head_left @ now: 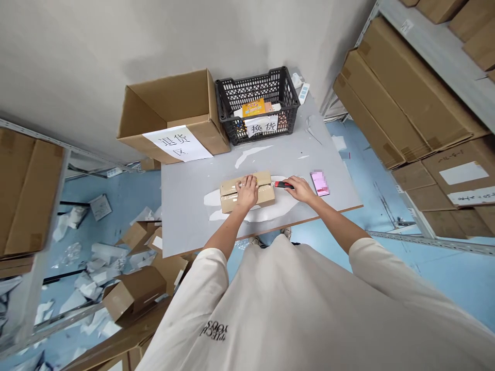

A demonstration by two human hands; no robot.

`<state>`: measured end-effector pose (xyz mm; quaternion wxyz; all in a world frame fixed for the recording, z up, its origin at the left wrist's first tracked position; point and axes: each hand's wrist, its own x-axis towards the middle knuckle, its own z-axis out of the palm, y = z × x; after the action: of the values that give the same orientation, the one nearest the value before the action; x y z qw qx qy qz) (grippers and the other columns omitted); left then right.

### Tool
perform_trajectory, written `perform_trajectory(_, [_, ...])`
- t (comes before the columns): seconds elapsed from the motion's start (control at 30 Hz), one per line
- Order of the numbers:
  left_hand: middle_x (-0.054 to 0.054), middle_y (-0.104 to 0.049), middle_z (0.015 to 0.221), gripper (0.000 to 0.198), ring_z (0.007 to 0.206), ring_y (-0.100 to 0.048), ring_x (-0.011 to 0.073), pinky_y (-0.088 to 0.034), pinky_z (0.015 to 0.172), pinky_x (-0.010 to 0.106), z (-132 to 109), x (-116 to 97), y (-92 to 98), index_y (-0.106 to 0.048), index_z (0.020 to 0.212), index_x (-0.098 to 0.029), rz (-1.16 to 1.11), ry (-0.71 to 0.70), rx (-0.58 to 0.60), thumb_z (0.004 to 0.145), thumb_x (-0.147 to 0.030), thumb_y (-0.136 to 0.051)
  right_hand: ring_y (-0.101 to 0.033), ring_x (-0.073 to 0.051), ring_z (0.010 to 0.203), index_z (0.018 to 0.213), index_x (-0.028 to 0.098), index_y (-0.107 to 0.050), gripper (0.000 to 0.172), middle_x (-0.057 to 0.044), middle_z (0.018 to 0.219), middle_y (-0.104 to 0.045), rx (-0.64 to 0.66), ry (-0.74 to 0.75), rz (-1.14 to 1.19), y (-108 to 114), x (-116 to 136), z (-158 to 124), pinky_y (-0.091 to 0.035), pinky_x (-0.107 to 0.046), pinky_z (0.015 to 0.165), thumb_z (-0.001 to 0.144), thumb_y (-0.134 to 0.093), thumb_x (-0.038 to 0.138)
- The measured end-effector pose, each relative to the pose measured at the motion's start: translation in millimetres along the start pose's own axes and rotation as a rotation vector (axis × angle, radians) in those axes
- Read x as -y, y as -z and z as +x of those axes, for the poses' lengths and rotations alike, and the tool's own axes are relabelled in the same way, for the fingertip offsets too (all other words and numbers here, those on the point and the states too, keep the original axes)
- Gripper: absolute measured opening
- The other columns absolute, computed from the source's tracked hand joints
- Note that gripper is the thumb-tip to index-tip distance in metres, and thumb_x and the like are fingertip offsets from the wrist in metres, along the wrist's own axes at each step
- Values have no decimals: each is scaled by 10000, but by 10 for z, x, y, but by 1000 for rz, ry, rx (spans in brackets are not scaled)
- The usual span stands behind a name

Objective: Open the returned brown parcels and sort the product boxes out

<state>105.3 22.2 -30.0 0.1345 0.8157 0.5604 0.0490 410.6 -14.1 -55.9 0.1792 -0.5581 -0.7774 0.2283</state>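
Note:
A small taped cardboard box lies near the front of the grey table, with a dark slit along its top. My left hand rests palm down on top of it, fingers lying over the cardboard. To its right, my right hand is closed around a red and black utility knife. The knife points left, its tip end at the box's right side; whether the blade touches the cardboard is too small to tell. White paper or plastic lies under the box.
A phone lies right of my right hand. At the back stand an open carton with a paper sign and a black plastic crate holding small packages. Shelves with cartons flank the table. Discarded boxes cover the left floor.

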Motion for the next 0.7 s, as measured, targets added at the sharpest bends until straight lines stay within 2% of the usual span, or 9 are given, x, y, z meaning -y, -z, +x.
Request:
perform_trajectory(0.1, [214,-478,1782,615,1697,-369,340,-229,1324,606,-12,-2,-47,-505,1690,-162,-34,6,-33,1148,-309,-253,-683,-384,1256,1456,244,-730,462,-175,1362,-749,-78,-36,-1,78,-212,13,-542,-511,1083,1132,-522,500])
perform_trajectory(0.2, [215,-481,1780,603,1701,-369,340,-226,1331,601,-34,-10,-83,-520,1679,-164,-56,16,-54,1146,-311,-282,-671,-400,1266,1494,210,-693,523,-199,1380,-719,-261,-216,16,144,-484,-29,-555,-526,1107,1115,-528,531])
perform_trajectory(0.33, [205,-489,1778,588,1704,-368,342,-228,1331,600,-44,-6,-103,-538,1661,-180,-78,19,-75,1142,-305,-293,-687,-393,1248,1455,178,-711,509,-197,1358,-718,-231,-375,80,75,-722,-148,-570,-538,1113,1010,-648,416])
perform_trajectory(0.47, [210,-517,1756,576,1677,-411,347,-244,1321,601,-20,0,-97,-559,1635,-181,-86,22,-86,1132,-293,-300,-712,-370,1211,1326,199,-773,434,-172,1299,-738,-187,-548,139,-132,-698,-294,-598,-528,1083,930,-704,362])
perform_trajectory(0.57, [214,-537,1738,562,1660,-437,347,-261,1313,592,0,-5,-84,-570,1615,-182,-89,30,-94,1127,-290,-313,-724,-349,1216,1323,212,-780,430,-149,1280,-750,-206,-466,263,-213,-565,-341,-592,-523,1113,934,-710,381])
perform_trajectory(0.7, [220,-572,1705,546,1634,-470,344,-278,1294,587,9,-17,-58,-583,1582,-172,-89,33,-112,1133,-288,-294,-753,-317,1153,1303,244,-810,406,-110,1236,-768,-139,-208,410,-156,-317,-269,-603,-487,1095,936,-720,392])
